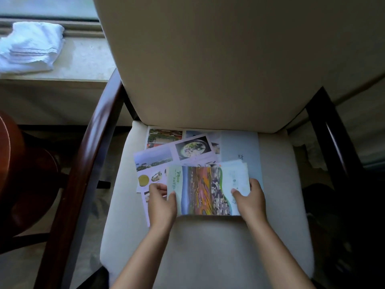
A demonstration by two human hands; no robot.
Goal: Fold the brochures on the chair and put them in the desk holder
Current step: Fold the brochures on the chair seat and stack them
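A colourful landscape brochure point(205, 189) is held flat just above the cream seat of the chair point(208, 247). My left hand point(161, 202) pinches its left edge, thumb on top. My right hand point(249, 200) grips its right edge the same way. Under it lies a pale purple brochure with food photos point(164, 158), tilted to the left. A third sheet with building photos and a plain grey panel point(237, 143) lies flat at the back of the seat. No desk holder is in view.
The chair's tall cream backrest point(229, 59) rises right behind the brochures. Dark wooden armrests point(93, 142) flank the seat. A folded white towel point(31, 46) lies on a stone ledge at upper left. A reddish wooden piece of furniture point(18, 174) stands at left.
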